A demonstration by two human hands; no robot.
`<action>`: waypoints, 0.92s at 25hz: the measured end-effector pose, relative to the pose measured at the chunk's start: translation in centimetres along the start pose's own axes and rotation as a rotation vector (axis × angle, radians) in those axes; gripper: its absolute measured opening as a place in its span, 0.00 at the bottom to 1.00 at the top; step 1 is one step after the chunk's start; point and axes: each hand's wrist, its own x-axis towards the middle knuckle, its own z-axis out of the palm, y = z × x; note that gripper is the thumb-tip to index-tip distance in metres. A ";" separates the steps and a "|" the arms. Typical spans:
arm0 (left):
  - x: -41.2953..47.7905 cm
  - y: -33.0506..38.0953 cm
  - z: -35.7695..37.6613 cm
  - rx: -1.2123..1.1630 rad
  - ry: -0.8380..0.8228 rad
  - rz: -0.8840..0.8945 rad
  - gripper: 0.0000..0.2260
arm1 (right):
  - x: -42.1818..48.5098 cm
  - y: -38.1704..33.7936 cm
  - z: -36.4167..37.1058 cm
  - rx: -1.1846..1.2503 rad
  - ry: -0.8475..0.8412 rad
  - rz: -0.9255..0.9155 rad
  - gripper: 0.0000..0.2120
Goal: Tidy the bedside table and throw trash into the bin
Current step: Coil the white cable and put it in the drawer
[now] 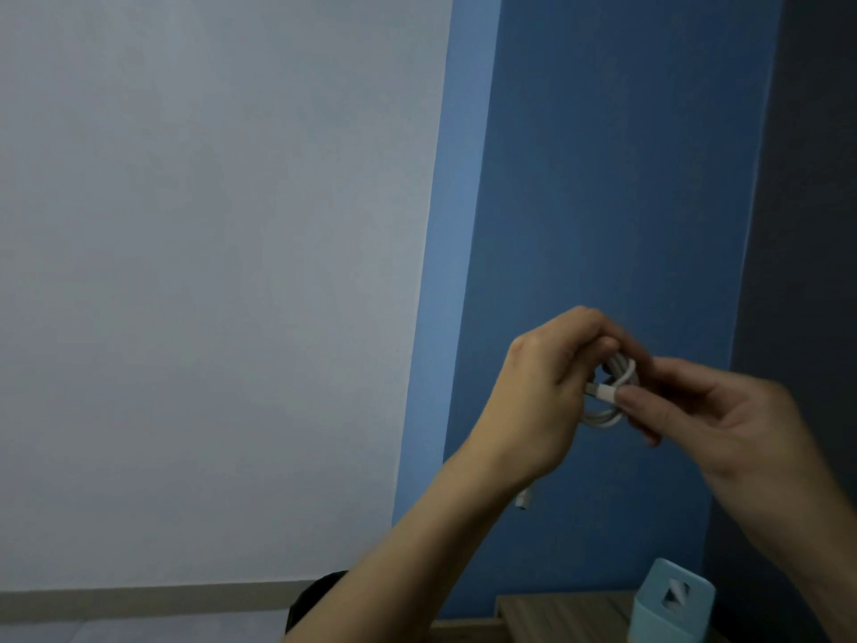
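both hands hold a coiled white cable (611, 392) before a blue wall (603, 178), left hand (538, 401) and right hand (723, 420) pinching it.

Two bare forearms, sleeveless; left hand (533, 396), right hand (723, 410)

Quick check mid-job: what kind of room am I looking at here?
Probably a bedroom corner: plain white wall meeting a blue wall, a wooden table holding a light-blue box, both hands coiling a white cable.

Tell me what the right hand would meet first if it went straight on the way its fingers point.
The right hand points left at the coiled white cable it already pinches; just beyond is the left hand.
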 end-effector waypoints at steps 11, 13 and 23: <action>-3.1 -1.6 -2.7 -0.343 -0.121 -0.202 0.17 | -0.1 0.5 -0.4 0.284 0.111 0.249 0.33; -3.6 -1.9 -3.2 -0.292 -0.166 -0.164 0.24 | -0.2 0.5 -0.3 0.303 0.106 0.265 0.33; -4.2 -2.5 -2.8 0.201 0.070 0.200 0.07 | -0.4 0.6 0.3 0.383 0.076 0.285 0.34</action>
